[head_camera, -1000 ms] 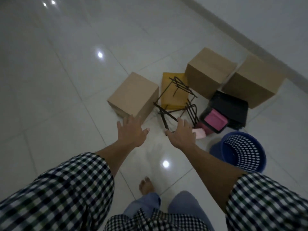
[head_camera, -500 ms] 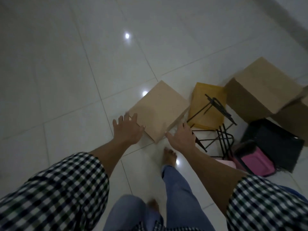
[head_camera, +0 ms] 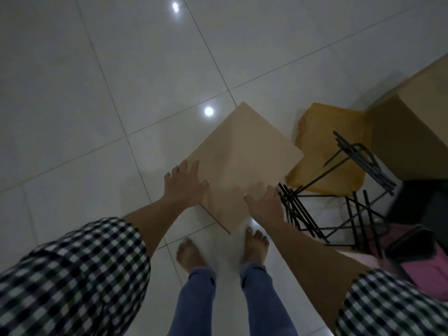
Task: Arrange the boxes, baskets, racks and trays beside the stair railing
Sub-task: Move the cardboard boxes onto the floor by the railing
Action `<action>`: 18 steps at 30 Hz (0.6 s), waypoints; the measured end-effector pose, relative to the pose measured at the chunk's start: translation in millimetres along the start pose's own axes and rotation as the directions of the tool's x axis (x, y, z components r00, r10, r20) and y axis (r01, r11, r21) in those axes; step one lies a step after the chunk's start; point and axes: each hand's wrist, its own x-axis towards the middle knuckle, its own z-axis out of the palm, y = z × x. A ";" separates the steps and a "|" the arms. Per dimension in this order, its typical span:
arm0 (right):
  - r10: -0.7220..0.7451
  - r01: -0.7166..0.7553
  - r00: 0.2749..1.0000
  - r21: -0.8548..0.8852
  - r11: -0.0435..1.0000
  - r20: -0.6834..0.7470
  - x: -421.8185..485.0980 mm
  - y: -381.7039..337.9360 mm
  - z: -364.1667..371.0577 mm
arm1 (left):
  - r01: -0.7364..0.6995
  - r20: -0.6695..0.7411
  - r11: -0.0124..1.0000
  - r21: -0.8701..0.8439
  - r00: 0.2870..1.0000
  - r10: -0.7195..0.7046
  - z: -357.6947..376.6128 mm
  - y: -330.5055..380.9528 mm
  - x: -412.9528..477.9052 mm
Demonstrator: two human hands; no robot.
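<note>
A closed tan cardboard box (head_camera: 244,158) sits on the glossy tiled floor right in front of my bare feet. My left hand (head_camera: 184,185) reaches to its left near edge with fingers spread. My right hand (head_camera: 265,204) is at its right near edge, fingers apart. Neither hand is closed around the box. To the right stands a black wire rack (head_camera: 339,197), partly over a yellow tray (head_camera: 327,151). A larger cardboard box (head_camera: 412,132) fills the right edge.
A black bin (head_camera: 421,207) and a pink container (head_camera: 426,260) lie at the lower right beside the rack. Bare white tiles (head_camera: 97,93) stretch to the left and ahead, with ceiling lights mirrored in them. No stair railing is in view.
I have stepped up to the tan box and the view has tilted down. Both hands moved from open floor to the box's near edges. The blue basket has dropped out of view.
</note>
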 end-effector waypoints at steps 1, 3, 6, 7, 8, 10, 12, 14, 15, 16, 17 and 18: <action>0.045 -0.045 0.999 0.025 0.999 -0.009 12.1 2.9 9.2 | -0.003 0.004 1.000 0.001 1.000 0.003 9.3 -4.6 15.0; 0.123 -0.122 0.992 0.057 0.991 -0.014 22.4 4.3 20.4 | -0.011 -0.008 1.000 0.004 1.000 0.011 18.7 -11.9 31.6; 0.186 -0.181 0.982 0.125 0.975 -0.031 42.4 6.8 37.3 | -0.006 -0.014 0.999 -0.032 1.000 0.006 30.4 -19.5 57.3; 0.191 -0.185 0.981 0.135 0.973 -0.033 47.8 8.5 41.8 | -0.005 -0.010 0.999 -0.041 1.000 0.004 32.7 -20.9 63.5; 0.190 -0.182 0.981 0.147 0.972 -0.042 50.6 9.5 44.3 | -0.002 -0.003 0.999 -0.045 1.000 0.002 34.8 -21.7 68.3; 0.214 -0.196 0.974 0.207 0.958 -0.068 52.7 9.4 45.8 | 0.017 0.014 0.998 -0.063 1.000 -0.016 37.2 -23.4 77.0; 0.247 -0.218 0.964 0.249 0.944 -0.093 55.3 8.6 44.8 | 0.068 0.059 0.991 -0.115 0.996 -0.061 40.9 -27.2 86.1; 0.283 -0.268 0.958 0.225 0.937 -0.039 59.2 6.2 43.7 | 0.108 0.134 0.980 -0.168 0.987 -0.085 46.8 -30.9 94.1; 0.298 -0.290 0.955 0.216 0.932 -0.006 62.9 6.5 45.1 | 0.117 0.160 0.975 -0.190 0.983 -0.087 49.3 -31.8 97.1; 0.308 -0.303 0.951 0.216 0.928 0.012 63.2 5.0 43.8 | 0.128 0.173 0.969 -0.209 0.981 -0.092 50.5 -31.8 98.7; 0.314 -0.311 0.949 0.223 0.924 0.022 64.7 4.8 44.9 | 0.146 0.175 0.963 -0.225 0.979 -0.108 51.0 -31.7 99.1; 0.305 -0.299 0.952 0.244 0.923 0.014 62.8 2.0 43.6 | 0.172 0.166 0.956 -0.237 0.977 -0.134 49.5 -31.0 97.4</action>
